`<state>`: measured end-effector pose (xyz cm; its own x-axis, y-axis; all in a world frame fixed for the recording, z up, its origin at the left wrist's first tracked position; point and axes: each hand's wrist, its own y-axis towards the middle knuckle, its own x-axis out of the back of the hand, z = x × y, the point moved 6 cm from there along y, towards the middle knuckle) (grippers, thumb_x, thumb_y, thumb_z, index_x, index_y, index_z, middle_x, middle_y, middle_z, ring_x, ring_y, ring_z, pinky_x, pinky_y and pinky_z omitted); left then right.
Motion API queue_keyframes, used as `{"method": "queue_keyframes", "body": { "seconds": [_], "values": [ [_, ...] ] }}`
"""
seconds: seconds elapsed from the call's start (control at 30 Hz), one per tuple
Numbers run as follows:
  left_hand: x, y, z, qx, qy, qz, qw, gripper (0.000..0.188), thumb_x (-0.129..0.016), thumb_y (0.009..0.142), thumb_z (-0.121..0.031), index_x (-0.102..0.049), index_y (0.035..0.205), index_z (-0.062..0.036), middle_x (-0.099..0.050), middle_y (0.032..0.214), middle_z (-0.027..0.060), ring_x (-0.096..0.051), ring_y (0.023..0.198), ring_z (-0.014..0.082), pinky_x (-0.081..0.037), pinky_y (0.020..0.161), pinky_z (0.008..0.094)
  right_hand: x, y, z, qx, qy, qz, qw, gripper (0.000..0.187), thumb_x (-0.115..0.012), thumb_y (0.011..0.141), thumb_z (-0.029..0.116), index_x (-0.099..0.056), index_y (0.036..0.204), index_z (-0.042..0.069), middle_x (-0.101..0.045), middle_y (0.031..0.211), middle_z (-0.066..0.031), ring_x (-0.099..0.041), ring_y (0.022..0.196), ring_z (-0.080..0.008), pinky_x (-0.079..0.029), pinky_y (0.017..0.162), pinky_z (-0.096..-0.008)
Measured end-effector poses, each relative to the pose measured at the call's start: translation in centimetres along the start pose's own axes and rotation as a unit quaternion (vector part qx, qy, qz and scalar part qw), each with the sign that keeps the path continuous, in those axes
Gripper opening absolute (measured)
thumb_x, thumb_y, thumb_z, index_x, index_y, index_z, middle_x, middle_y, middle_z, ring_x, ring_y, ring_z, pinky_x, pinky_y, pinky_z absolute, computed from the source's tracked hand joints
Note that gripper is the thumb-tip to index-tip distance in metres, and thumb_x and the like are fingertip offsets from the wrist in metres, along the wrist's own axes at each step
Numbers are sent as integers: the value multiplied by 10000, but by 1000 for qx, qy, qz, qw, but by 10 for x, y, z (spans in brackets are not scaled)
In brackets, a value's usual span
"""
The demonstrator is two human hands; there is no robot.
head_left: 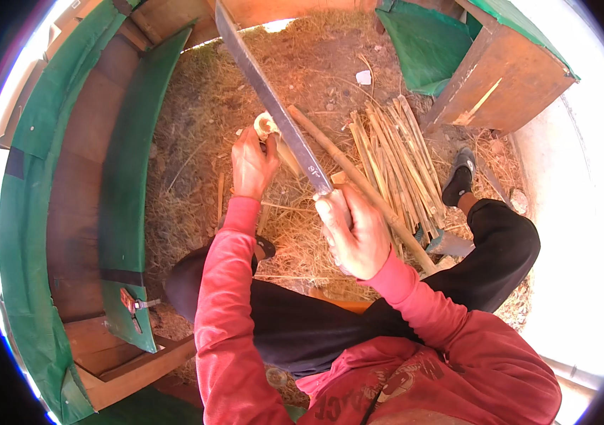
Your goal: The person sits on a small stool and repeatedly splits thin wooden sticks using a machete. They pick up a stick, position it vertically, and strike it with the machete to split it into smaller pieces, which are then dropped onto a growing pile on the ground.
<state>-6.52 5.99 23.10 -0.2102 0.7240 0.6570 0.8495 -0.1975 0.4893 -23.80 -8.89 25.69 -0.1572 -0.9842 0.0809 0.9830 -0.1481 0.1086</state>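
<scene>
My right hand (353,230) is wrapped round the handle of a machete (263,92), whose long dark blade points up and to the left. Its blade crosses just right of my left hand (253,166). The fingers of that hand are closed on a short bamboo piece (265,125), with its pale hollow cut end turned upward. Part of the piece is hidden behind the blade, so I cannot tell whether the two touch.
A long bamboo pole (341,159) lies slanting beside a pile of split bamboo strips (397,159). Near my right leg lies a metal blade (452,245). A green-covered bench (125,191) holds a small red tool (129,301) at left. A wooden box (504,81) stands upper right.
</scene>
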Motion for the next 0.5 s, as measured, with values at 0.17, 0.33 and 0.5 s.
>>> {"method": "queue_keyframes", "body": {
  "seconds": [0.17,0.33,0.5],
  "values": [
    [1,-4,-4,-32,27,-22,999,178,-620,831,-51,-618,988,34,-629,826,228,-636,677,377,-509,616,446,-5,-2,19,101,-109,-70,986,232,-641,927,200,-528,966,2,-641,687,-138,-655,589,-341,-483,491,-385],
    [-5,-4,-2,-17,6,-13,1000,191,-621,830,-49,-614,1002,33,-626,821,232,-639,673,381,-509,610,449,-19,7,-31,61,-198,-42,977,260,-649,915,197,-524,960,-27,-651,705,-168,-647,591,-368,-489,488,-433],
    [-4,-3,1,-20,11,-4,1000,184,-624,831,-53,-611,991,36,-624,818,237,-637,667,388,-512,612,452,-18,4,-30,65,-173,-41,982,246,-641,924,206,-520,931,-9,-642,688,-155,-637,573,-364,-482,491,-427]
  ]
}}
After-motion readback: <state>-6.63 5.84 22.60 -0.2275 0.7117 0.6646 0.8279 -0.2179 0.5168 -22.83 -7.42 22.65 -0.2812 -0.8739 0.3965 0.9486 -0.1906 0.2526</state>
